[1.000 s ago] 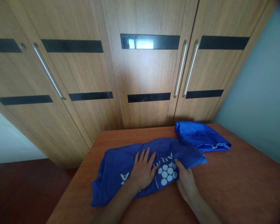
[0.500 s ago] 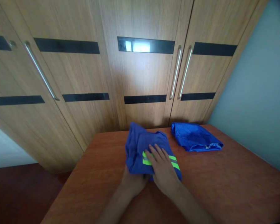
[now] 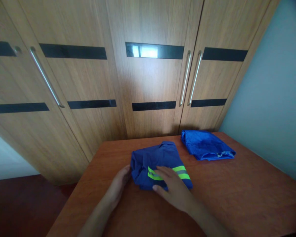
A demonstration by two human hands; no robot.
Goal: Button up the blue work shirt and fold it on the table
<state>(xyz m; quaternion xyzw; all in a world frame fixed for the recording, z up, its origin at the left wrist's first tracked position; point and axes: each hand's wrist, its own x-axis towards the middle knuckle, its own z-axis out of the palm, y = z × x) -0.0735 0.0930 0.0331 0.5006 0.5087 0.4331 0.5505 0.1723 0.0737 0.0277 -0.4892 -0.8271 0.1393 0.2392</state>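
A folded dark-blue work garment [image 3: 154,158] lies flat on the table, with a neon-yellow and grey reflective band across its near right part. My left hand [image 3: 118,185] is beside the garment's left edge, its fingertips at the fold and its fingers stretched out. Over the reflective band, my right hand [image 3: 174,189] rests on or just above the cloth, thumb apart from the fingers. Neither hand grips the cloth.
A brighter blue folded cloth or plastic item [image 3: 206,144] lies at the table's back right. Behind the reddish-brown wooden table [image 3: 236,194] stands a wooden wardrobe [image 3: 150,121] with long metal handles. A pale wall [image 3: 261,115] borders the right side.
The garment's left part, raised before, now lies down flat. My left hand has come out from under it and moved left. The right hand has shifted slightly toward me, thumb now spread.
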